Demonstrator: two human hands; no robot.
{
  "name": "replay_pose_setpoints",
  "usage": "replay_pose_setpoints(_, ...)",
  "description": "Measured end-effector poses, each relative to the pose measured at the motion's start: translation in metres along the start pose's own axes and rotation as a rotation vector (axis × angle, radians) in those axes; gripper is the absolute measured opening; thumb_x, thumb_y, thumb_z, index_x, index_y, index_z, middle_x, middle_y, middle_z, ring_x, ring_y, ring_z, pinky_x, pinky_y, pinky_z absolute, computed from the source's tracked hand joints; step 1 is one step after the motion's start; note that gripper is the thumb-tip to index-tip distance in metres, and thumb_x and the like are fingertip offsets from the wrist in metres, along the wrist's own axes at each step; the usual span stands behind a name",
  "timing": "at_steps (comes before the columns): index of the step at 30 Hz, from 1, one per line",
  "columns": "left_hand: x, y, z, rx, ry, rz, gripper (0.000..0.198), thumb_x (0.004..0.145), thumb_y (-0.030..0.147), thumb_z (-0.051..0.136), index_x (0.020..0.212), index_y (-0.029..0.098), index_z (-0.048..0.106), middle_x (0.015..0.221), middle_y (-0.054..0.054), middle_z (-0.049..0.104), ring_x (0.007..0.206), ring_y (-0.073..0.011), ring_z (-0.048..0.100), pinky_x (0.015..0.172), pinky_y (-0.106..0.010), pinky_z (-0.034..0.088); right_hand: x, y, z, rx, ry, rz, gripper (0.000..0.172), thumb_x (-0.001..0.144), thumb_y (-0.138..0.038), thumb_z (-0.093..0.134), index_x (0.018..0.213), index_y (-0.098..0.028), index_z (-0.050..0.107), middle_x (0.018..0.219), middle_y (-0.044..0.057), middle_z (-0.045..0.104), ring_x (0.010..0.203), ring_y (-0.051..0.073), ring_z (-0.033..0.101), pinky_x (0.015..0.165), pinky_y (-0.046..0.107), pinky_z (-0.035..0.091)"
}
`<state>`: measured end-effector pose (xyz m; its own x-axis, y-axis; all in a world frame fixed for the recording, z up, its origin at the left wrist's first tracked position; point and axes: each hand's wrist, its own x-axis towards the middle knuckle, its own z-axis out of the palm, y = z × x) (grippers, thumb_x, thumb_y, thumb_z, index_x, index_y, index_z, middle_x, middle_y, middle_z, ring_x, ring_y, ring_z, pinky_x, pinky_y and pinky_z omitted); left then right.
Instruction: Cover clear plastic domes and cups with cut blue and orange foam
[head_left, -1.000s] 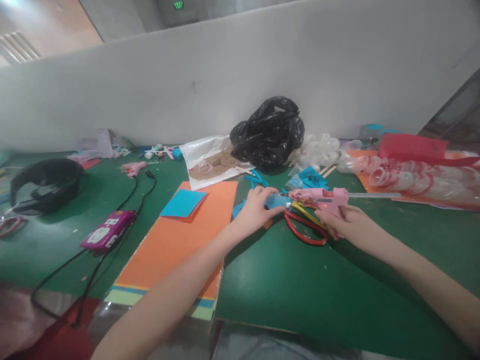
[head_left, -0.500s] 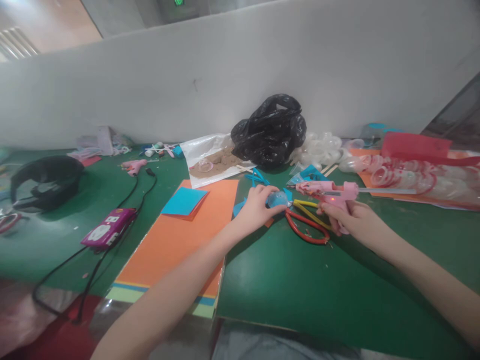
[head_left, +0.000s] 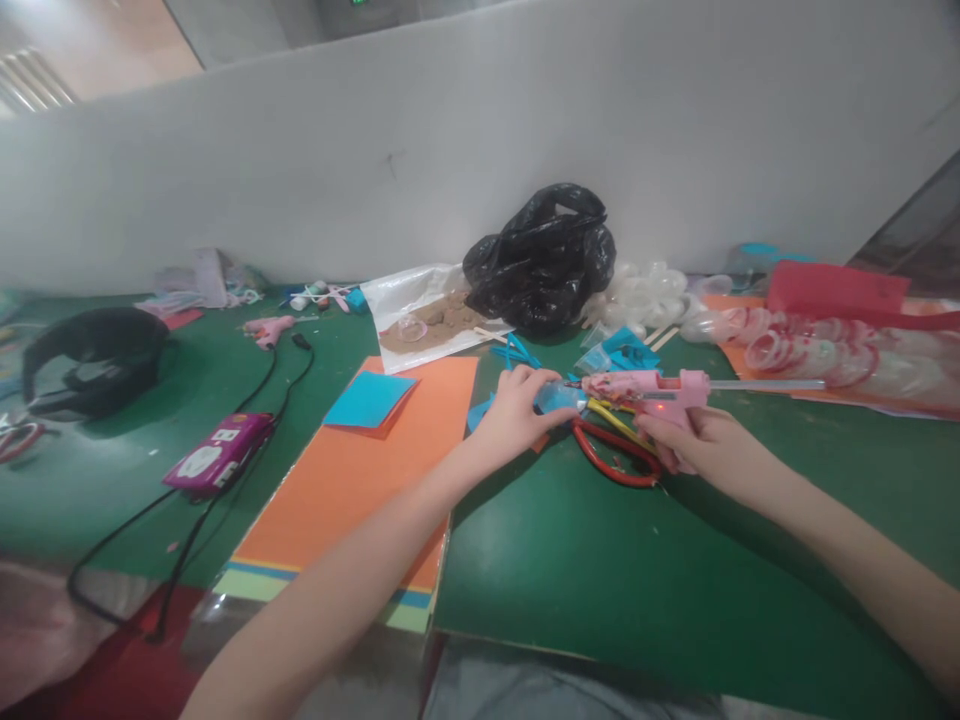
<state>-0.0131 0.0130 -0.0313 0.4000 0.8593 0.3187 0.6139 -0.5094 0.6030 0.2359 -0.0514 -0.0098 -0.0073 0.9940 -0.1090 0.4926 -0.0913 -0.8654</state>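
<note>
While my L hand (head_left: 517, 418) pinches a small clear-blue rounded plastic piece (head_left: 559, 398) between closed fingers, my R hand (head_left: 709, 447) is wrapped round the grip of a pink hot glue gun (head_left: 645, 388), w/ a long pale glue stick (head_left: 765, 384) out the back. Gun's nozzle sits right at the piece; can't tell if they touch. Both are held up over red-and-yellow scissor handles (head_left: 615, 450) on the dark green work mat (head_left: 570, 590). Looks like the glue-up step, so the next move calls for a steady L hand and the nozzle kept on target. Orange card sheet (head_left: 352, 500) w/ a blue paper square (head_left: 367, 398) lies just left of my L hand.
</note>
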Motion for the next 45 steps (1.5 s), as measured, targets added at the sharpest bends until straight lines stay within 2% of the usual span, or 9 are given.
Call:
replay_pose_setpoints(8,0.000,0.002,-0.001,0.002,-0.002,-0.008,0.047,0.085,0.048,0.078,0.123,0.023,0.066,0.120,-0.008,0.062,0.119,-0.0252,0.053,0.111,-0.043,0.041,-0.003,-0.009,-0.001,-0.047,-0.041,-0.030,0.056,0.077,-0.075,0.062,0.057,-0.023,0.054,0.052,0.000,0.055,0.052,0.016,0.051,0.055,0.031,0.045)
replay_pose_setpoints(22,0.000,0.001,-0.001,-0.007,-0.008,-0.003,0.046,0.085,0.047,0.078,0.123,0.023,0.066,0.120,-0.008,0.061,0.118,-0.0254,0.053,0.111,-0.043,0.042,-0.005,-0.012,-0.002,-0.092,-0.049,-0.037,0.055,0.080,-0.073,0.058,0.058,-0.023,0.055,0.053,0.000,0.054,0.053,0.016,0.050,0.056,0.031,0.043)
replay_pose_setpoints(30,0.001,0.000,-0.001,-0.018,-0.019,-0.004,0.045,0.086,0.046,0.077,0.123,0.024,0.065,0.121,-0.008,0.061,0.119,-0.0259,0.053,0.110,-0.044,0.042,-0.003,-0.010,-0.001,-0.094,-0.044,-0.039,0.059,0.077,-0.079,0.059,0.056,-0.024,0.053,0.051,-0.001,0.052,0.051,0.016,0.049,0.053,0.029,0.043)
replay_pose_setpoints(39,0.000,0.001,-0.002,-0.022,-0.020,-0.006,0.044,0.086,0.048,0.076,0.123,0.026,0.065,0.120,-0.007,0.060,0.118,-0.0256,0.053,0.109,-0.045,0.043,-0.004,-0.008,-0.003,-0.070,-0.063,-0.006,0.059,0.081,-0.076,0.059,0.058,-0.022,0.056,0.056,0.002,0.059,0.056,0.016,0.053,0.057,0.030,0.044)
replay_pose_setpoints(45,-0.001,0.003,-0.004,-0.020,-0.038,-0.024,0.044,0.086,0.048,0.076,0.123,0.026,0.064,0.121,-0.007,0.060,0.119,-0.0255,0.052,0.110,-0.045,0.042,-0.004,-0.015,-0.005,-0.062,0.005,0.018,0.063,0.071,-0.081,0.063,0.051,-0.022,0.054,0.052,0.003,0.058,0.053,0.017,0.052,0.058,0.033,0.044)
